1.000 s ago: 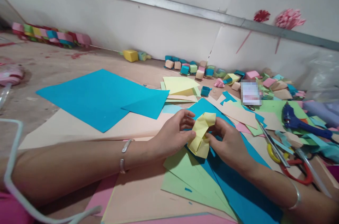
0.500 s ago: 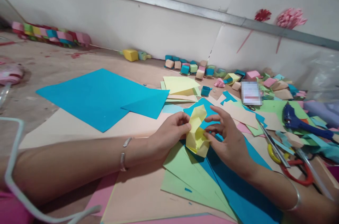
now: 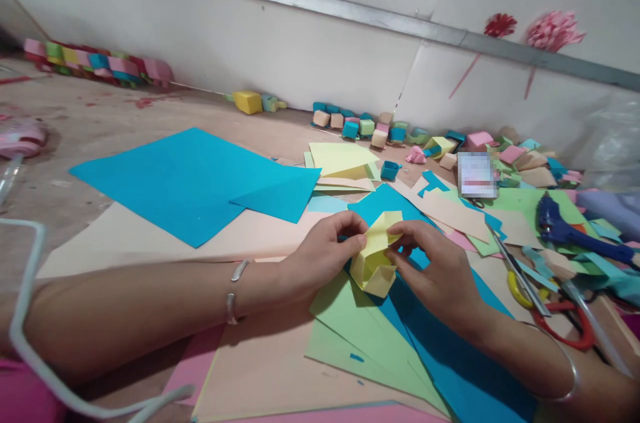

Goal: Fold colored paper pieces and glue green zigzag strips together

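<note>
A small folded yellow paper box [image 3: 376, 263] is held up between both hands, its folded walls and an upright flap showing. My left hand [image 3: 325, 249] pinches its left side between thumb and fingers. On the other side, my right hand [image 3: 435, 269] grips the right edge, thumb below and fingertips at the upper flap. Under the box lie blue paper [image 3: 450, 336] and light green sheets [image 3: 370, 343]. The inner fingers of both hands are partly hidden.
A large blue sheet [image 3: 185, 183] lies at left and pale yellow sheets [image 3: 343, 159] behind the hands. At right are scissors [image 3: 565, 323], a blue glue gun [image 3: 565, 229] and paper scraps. Small paper boxes [image 3: 350, 129] line the wall. A white bent tube [image 3: 23, 316] stands front left.
My right fingers have closed in on the upper flap of the yellow paper box, and the flap now leans further right. My left hand keeps its hold.
</note>
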`<state>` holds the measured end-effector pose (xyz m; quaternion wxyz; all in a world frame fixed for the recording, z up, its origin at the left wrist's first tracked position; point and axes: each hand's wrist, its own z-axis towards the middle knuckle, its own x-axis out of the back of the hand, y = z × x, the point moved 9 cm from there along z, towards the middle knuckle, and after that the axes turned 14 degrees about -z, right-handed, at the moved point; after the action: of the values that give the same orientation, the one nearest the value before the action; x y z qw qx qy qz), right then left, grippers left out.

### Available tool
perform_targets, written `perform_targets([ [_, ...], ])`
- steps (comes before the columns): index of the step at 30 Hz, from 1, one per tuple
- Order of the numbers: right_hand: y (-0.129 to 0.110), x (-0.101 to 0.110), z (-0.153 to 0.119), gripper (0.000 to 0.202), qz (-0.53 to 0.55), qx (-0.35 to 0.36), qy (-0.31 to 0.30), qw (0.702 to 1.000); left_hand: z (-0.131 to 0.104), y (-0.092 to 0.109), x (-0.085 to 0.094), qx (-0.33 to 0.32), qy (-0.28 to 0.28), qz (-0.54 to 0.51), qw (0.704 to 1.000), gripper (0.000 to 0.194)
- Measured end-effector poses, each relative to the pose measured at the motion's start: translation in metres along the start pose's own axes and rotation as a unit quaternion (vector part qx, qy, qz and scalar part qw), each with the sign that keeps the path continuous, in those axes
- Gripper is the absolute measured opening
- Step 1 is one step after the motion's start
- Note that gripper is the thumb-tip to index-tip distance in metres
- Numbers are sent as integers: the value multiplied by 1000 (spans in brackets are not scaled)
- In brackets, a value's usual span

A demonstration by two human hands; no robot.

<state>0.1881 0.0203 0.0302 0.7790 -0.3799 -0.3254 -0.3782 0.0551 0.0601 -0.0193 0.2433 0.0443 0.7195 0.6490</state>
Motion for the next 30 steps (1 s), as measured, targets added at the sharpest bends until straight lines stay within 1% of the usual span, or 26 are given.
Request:
perform_targets([
  [5, -2, 3, -1, 25, -2, 11, 26, 1000, 2, 2, 2, -15, 12, 22, 1000, 7],
  [8, -8, 5, -1, 16, -18, 31, 30, 999, 3, 3, 2, -26, 10, 32, 999, 8],
  [10, -13, 7, -1, 12, -21, 47, 27, 998, 5, 4, 0, -31, -9, 47, 998, 8],
  [13, -16, 9, 0, 14, -15, 56, 19, 998, 8, 12, 0, -69, -21, 127, 989, 8],
  [16, -17, 8, 1, 15, -14, 59, 10, 998, 10, 21, 3, -111, -8, 198, 974, 10],
  [20, -19, 9, -1, 14, -38, 73, 24, 996, 10, 14, 1, -89, -26, 193, 977, 9],
  [22, -20, 10, -3, 12, -67, 81, 44, 993, 9, 14, -2, -90, -40, 197, 975, 10],
  [24, -18, 10, -5, 5, -103, 73, 58, 990, 8, 15, -5, -99, -51, 217, 970, 11],
  [25, -15, 10, -6, 7, -120, 63, 60, 989, 7, 15, -6, -101, -59, 227, 967, 12],
  [27, -8, 9, -7, 25, -142, 40, 58, 987, 5, 14, -9, -98, -78, 220, 967, 16],
  [29, -4, 8, -6, 40, -146, 32, 49, 988, 4, 11, -11, -88, -95, 181, 975, 21],
  [30, -4, 8, -6, 45, -145, 34, 47, 988, 4, 9, -11, -81, -100, 159, 979, 22],
])
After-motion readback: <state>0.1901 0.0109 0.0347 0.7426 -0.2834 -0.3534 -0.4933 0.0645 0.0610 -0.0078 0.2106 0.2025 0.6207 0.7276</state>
